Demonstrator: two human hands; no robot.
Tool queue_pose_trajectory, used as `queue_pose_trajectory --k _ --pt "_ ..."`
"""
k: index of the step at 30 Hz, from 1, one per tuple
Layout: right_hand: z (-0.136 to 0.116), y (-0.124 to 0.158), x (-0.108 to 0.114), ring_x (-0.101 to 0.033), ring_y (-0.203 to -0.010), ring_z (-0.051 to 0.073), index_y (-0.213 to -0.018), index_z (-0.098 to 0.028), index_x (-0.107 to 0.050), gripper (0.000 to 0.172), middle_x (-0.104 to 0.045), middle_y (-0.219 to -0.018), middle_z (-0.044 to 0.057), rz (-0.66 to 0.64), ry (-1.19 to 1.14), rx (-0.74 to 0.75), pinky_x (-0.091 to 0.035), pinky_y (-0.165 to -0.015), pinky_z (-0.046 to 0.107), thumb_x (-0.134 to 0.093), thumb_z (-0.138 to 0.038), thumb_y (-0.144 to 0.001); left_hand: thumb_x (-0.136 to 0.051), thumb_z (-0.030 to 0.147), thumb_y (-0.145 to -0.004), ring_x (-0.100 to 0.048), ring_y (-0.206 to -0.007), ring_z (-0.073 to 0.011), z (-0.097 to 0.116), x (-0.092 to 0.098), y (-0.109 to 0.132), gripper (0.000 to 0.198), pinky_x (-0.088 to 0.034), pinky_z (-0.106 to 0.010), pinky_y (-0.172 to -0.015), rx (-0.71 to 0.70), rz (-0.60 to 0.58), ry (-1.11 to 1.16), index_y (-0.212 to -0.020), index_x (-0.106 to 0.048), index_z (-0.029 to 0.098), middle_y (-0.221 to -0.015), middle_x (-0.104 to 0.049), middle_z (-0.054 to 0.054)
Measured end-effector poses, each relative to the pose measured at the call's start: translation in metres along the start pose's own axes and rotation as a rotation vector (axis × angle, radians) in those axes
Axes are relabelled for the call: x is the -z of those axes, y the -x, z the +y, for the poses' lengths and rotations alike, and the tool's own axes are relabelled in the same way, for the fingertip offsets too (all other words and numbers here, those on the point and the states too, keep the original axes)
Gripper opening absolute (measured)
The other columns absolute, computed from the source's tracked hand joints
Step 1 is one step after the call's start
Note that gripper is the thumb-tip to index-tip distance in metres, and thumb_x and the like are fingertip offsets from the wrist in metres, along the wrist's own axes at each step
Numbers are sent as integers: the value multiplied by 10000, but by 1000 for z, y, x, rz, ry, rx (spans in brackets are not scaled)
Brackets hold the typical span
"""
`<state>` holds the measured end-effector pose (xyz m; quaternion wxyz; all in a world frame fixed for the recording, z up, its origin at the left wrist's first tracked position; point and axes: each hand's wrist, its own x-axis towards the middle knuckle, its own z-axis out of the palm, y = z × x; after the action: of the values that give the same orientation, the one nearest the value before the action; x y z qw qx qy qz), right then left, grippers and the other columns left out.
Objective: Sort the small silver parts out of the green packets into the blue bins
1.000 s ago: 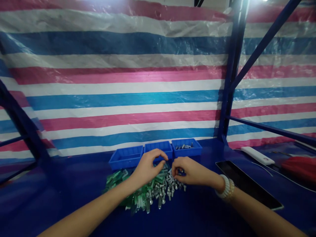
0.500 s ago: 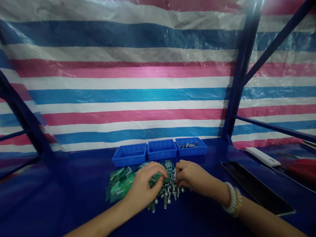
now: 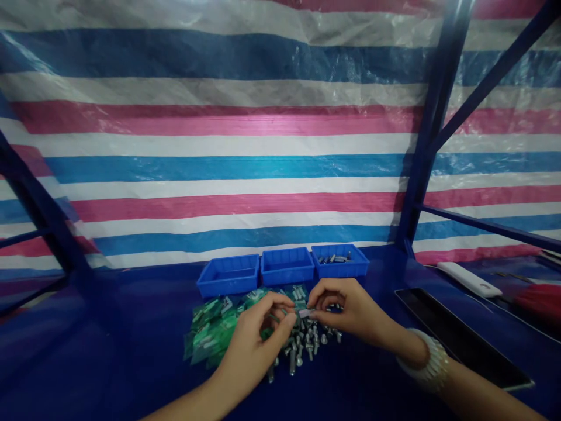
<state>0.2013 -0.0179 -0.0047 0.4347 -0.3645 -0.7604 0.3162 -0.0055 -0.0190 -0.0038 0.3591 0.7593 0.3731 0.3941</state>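
Note:
My right hand (image 3: 342, 301) pinches a small light-grey metal piece (image 3: 305, 313) between thumb and index finger. Facing it from the left, my left hand (image 3: 265, 330) has its thumb and fingertips drawn together at the near end of that piece; whether they grip it is unclear. Below both hands lies a heap of silvery bolts (image 3: 309, 344) on the blue tabletop. Small green-tinted plastic bags (image 3: 214, 333) with parts inside are piled to the left, partly covered by my left hand.
Behind the heap stand three blue bins: a left bin (image 3: 228, 287), a middle bin (image 3: 287, 273) and a right bin (image 3: 339, 269) containing several metal parts. Rightward lie a dark tablet-like slab (image 3: 460, 336), a white device (image 3: 468, 279) with a cable, and red cloth (image 3: 541, 301). Blue frame posts (image 3: 418, 175) flank the table.
My right hand has risen from the bolts and now shows the metal piece in its pinch. My left hand's fingertips have come closer to it. The view has shifted slightly.

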Motion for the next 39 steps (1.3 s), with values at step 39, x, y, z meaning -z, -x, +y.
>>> queue_pose_trajectory --k 39 --pt "43 -24 62 -624 -695 193 -827 -149 -680 132 -697 -819 68 301 499 -159 -465 -679 326 -608 -234 -756 -359 -75 -781 -626 -887 -163 -1 0 15 399 -503 -278 -727 -571 145 -183 -671 -634 192 -937 -655 -47"
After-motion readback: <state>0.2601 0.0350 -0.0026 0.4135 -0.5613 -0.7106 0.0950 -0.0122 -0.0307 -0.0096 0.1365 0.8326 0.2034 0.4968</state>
